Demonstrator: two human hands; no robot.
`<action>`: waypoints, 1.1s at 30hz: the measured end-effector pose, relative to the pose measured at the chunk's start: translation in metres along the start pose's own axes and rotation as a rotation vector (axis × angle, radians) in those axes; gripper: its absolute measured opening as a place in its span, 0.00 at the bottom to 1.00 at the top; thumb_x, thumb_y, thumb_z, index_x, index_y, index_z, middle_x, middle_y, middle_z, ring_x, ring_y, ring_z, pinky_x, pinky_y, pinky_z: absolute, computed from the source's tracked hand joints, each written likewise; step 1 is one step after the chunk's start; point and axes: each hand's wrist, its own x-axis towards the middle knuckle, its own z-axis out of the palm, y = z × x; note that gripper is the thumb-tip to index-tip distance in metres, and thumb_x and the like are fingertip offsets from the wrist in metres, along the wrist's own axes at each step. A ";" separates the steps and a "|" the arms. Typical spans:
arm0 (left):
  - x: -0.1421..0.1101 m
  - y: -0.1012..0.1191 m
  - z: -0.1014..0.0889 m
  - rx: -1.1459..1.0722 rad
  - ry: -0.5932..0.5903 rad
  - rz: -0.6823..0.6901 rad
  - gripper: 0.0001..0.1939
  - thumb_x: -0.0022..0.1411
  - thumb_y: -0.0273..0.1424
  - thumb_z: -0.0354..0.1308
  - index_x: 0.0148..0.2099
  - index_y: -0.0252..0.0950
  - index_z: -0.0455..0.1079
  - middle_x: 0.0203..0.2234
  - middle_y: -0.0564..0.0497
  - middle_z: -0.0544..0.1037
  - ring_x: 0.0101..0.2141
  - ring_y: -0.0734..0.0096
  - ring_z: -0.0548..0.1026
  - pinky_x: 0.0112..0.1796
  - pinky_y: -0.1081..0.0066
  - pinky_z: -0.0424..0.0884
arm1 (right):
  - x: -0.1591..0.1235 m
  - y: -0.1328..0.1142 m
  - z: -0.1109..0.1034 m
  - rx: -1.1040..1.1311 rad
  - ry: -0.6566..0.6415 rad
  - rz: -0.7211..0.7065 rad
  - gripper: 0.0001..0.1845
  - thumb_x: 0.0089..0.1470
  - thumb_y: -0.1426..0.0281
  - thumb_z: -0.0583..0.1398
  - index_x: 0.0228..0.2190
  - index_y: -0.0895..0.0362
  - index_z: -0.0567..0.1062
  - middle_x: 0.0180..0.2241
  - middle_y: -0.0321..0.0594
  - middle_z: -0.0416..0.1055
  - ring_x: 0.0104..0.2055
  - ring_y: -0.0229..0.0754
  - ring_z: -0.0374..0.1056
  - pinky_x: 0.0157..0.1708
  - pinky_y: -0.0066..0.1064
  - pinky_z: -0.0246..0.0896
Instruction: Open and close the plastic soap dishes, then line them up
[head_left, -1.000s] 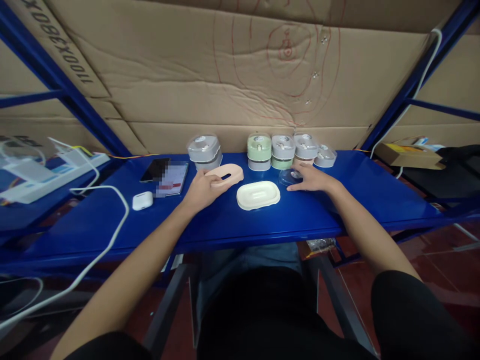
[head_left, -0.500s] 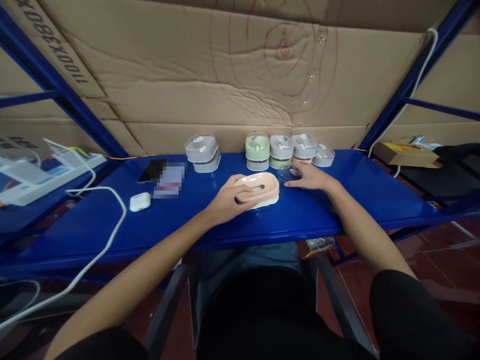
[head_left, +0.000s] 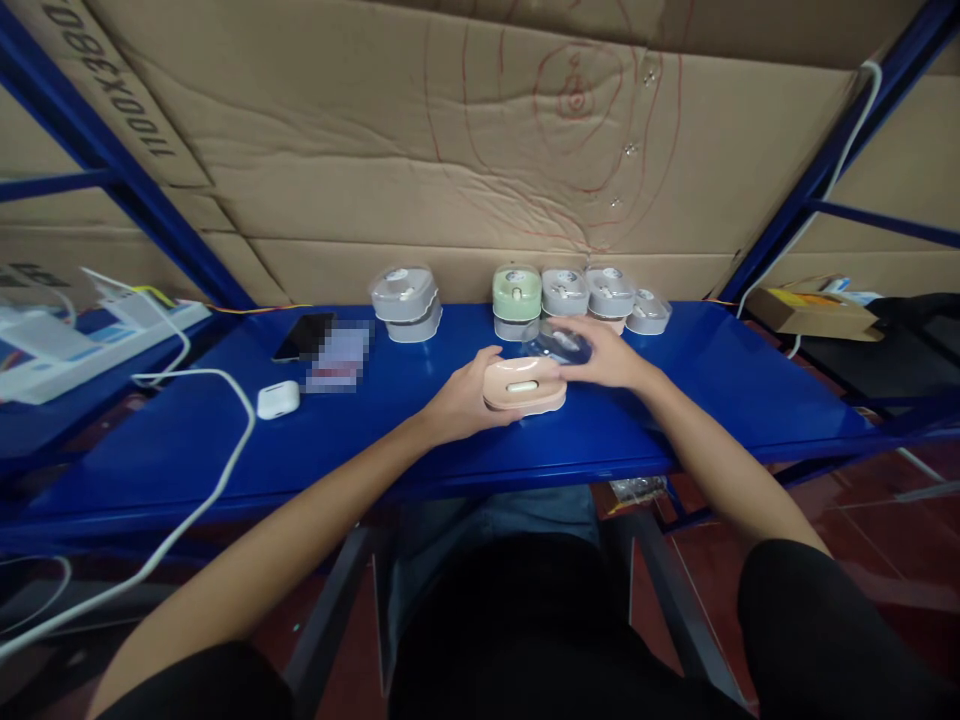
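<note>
My left hand (head_left: pixel 466 402) grips the left side of a peach oval box (head_left: pixel 536 398) with a slot in its top and a small white piece in the slot. The box is on the blue table near its front edge. My right hand (head_left: pixel 606 352) is closed on a clear plastic lid (head_left: pixel 559 343), tilted just above the far right side of the box; whether the two touch I cannot tell. Behind them stand a green box (head_left: pixel 517 288) on a grey one and other grey boxes (head_left: pixel 565 290) with clear lids.
At the back left is another stack of grey boxes (head_left: pixel 407 300). A dark phone (head_left: pixel 304 337) and a white earphone case (head_left: pixel 278 399) lie on the left of the blue table (head_left: pixel 390 420). A white cable (head_left: pixel 244 430) runs past power strips (head_left: pixel 105 345). Cardboard (head_left: pixel 337 150) walls the back.
My right hand has raised the clear lid off the table and brought it left over the peach box. The left hand has shifted its grip to the box's side.
</note>
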 end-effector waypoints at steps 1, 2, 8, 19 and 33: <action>-0.001 -0.001 0.001 -0.038 0.007 -0.010 0.59 0.54 0.48 0.80 0.79 0.36 0.57 0.69 0.33 0.77 0.67 0.36 0.79 0.64 0.45 0.77 | 0.004 -0.007 0.006 0.023 -0.039 -0.052 0.52 0.54 0.38 0.74 0.71 0.48 0.76 0.67 0.51 0.77 0.67 0.65 0.75 0.70 0.62 0.67; -0.002 -0.003 0.002 -0.075 0.012 -0.015 0.62 0.53 0.47 0.81 0.80 0.36 0.54 0.70 0.32 0.76 0.67 0.36 0.78 0.65 0.45 0.76 | 0.007 -0.015 0.012 0.037 -0.081 -0.091 0.52 0.53 0.39 0.75 0.72 0.47 0.76 0.66 0.50 0.77 0.67 0.65 0.75 0.70 0.62 0.68; -0.003 -0.009 0.004 -0.175 0.002 -0.031 0.69 0.50 0.46 0.84 0.82 0.38 0.47 0.70 0.30 0.77 0.69 0.33 0.77 0.68 0.40 0.73 | 0.020 -0.038 0.036 0.033 -0.207 -0.147 0.53 0.52 0.42 0.78 0.72 0.48 0.75 0.64 0.51 0.76 0.64 0.64 0.75 0.68 0.59 0.72; -0.006 -0.024 0.002 -0.090 -0.011 0.031 0.64 0.54 0.50 0.81 0.81 0.36 0.51 0.71 0.27 0.73 0.71 0.34 0.75 0.71 0.37 0.70 | -0.010 -0.032 0.030 -0.106 -0.192 -0.091 0.55 0.55 0.38 0.74 0.75 0.48 0.72 0.65 0.53 0.76 0.65 0.67 0.75 0.66 0.61 0.73; -0.008 -0.026 -0.006 0.052 -0.001 0.008 0.46 0.68 0.49 0.70 0.78 0.37 0.58 0.71 0.31 0.73 0.71 0.40 0.74 0.71 0.40 0.72 | -0.154 0.099 -0.144 -0.675 0.025 0.947 0.43 0.65 0.58 0.74 0.73 0.60 0.73 0.68 0.72 0.74 0.70 0.66 0.73 0.62 0.47 0.67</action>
